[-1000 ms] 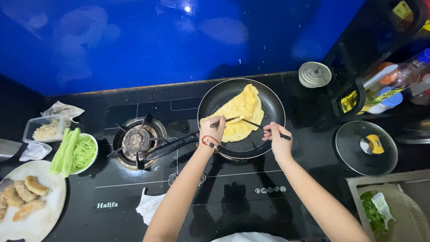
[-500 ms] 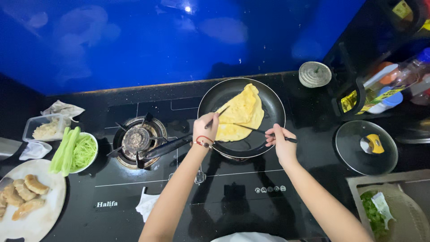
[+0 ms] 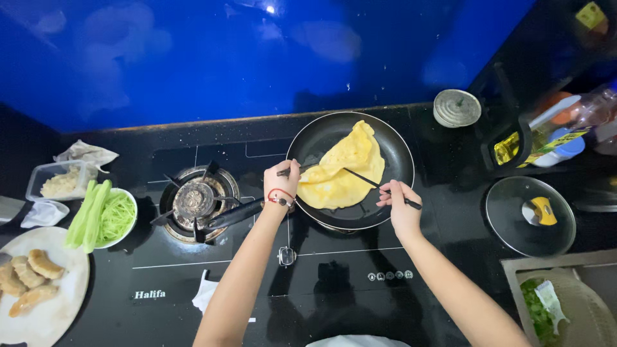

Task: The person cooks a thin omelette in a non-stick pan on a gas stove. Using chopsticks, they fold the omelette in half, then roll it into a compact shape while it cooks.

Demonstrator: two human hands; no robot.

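Step in hand: folding thin yellow egg sheet (image 3: 340, 170) in round black frying pan (image 3: 308, 144). Left hand (image 3: 281, 183) and right hand (image 3: 400, 204) each closed around one dark chopstick (image 3: 380, 188). Next move likely called for an even lift.

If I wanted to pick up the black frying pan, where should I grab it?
Grab the frying pan by its long black handle, which sticks out to the left past the gas burner. Come from the left, away from the omelette. The handle is the only long, narrow part to close a hand around, and the round rim probably gets hot. The left hand is already right by it.
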